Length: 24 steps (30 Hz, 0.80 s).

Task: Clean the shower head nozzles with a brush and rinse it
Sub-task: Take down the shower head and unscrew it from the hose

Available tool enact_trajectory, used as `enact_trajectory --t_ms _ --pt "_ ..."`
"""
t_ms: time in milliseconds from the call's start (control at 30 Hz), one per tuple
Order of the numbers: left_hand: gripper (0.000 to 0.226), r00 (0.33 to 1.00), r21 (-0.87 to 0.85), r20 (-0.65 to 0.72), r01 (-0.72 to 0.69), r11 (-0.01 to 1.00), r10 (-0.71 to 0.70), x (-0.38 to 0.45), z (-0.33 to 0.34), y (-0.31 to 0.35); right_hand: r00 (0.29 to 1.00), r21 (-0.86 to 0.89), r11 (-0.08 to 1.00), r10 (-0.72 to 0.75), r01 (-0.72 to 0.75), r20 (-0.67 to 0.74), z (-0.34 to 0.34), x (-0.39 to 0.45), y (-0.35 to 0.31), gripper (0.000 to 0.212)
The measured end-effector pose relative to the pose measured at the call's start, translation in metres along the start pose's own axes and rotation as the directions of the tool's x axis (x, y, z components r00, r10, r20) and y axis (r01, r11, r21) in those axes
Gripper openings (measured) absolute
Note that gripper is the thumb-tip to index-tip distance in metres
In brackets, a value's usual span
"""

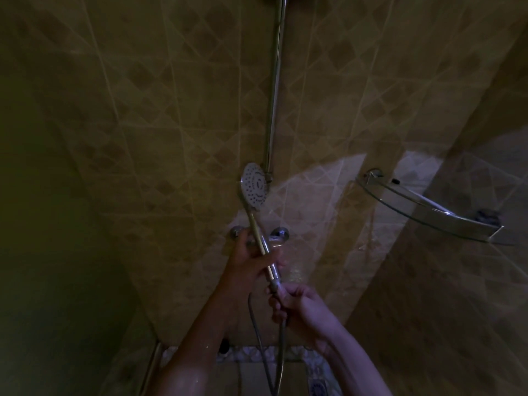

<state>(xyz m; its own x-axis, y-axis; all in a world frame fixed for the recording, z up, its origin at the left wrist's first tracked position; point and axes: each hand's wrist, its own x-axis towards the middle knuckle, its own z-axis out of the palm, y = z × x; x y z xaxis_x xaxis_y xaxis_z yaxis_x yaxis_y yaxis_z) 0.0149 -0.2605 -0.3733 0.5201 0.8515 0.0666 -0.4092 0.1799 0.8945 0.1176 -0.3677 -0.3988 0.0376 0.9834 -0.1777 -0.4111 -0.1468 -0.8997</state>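
Observation:
A chrome hand shower head (255, 186) points its round nozzle face toward me, in front of the tiled wall. My left hand (251, 261) grips the middle of its handle. My right hand (294, 302) is lower and grips the metal hose (281, 347) right at the joint under the handle. The hose loops down between my forearms. No brush shows anywhere in view.
A vertical chrome riser rail (275, 90) runs up the wall behind the head. The mixer tap (278, 234) sits on the wall behind my left hand. A glass corner shelf (428, 210) sticks out at the right. The room is dim.

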Motion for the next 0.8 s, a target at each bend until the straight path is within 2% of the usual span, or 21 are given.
enact_trajectory --t_ms 67,167,267,400,500,567,667,800 --pt "0.051 0.998 0.046 -0.05 -0.032 0.998 0.035 0.0 0.005 -0.004 1.0 -0.001 1.0 0.008 -0.008 0.008 0.002 0.001 0.004 0.029" --pt "0.044 0.999 -0.045 -0.044 -0.017 0.999 0.015 -0.004 0.012 -0.006 1.0 -0.001 1.0 0.001 -0.001 -0.008 0.004 0.003 0.008 0.037" --pt "0.029 0.998 -0.081 0.063 -0.004 0.997 0.009 -0.008 0.009 -0.005 1.0 -0.046 0.999 -0.03 0.03 -0.001 0.002 0.001 0.009 0.039" --pt "0.02 0.969 -0.255 0.247 0.094 0.962 -0.029 -0.007 0.001 0.005 0.999 -0.038 0.998 -0.047 0.046 -0.02 0.0 0.0 0.005 0.037" --pt "0.04 0.935 -0.368 0.352 0.177 0.913 -0.04 -0.005 -0.001 0.014 0.999 0.006 0.999 -0.053 0.053 -0.014 -0.002 0.001 0.001 0.032" --pt "0.055 0.958 -0.327 0.288 0.117 0.938 -0.019 -0.005 -0.001 0.015 0.999 0.01 0.999 -0.048 0.048 -0.021 -0.003 0.001 0.0 0.028" --pt "0.051 0.991 -0.174 0.137 0.009 0.985 0.015 -0.001 0.002 0.015 0.998 -0.014 0.999 -0.043 0.042 -0.041 -0.008 0.002 0.0 0.03" --pt "0.045 0.999 -0.026 0.036 -0.025 0.999 0.026 0.002 0.002 0.009 1.0 -0.058 0.998 -0.011 0.011 -0.016 -0.011 0.001 0.002 0.028"
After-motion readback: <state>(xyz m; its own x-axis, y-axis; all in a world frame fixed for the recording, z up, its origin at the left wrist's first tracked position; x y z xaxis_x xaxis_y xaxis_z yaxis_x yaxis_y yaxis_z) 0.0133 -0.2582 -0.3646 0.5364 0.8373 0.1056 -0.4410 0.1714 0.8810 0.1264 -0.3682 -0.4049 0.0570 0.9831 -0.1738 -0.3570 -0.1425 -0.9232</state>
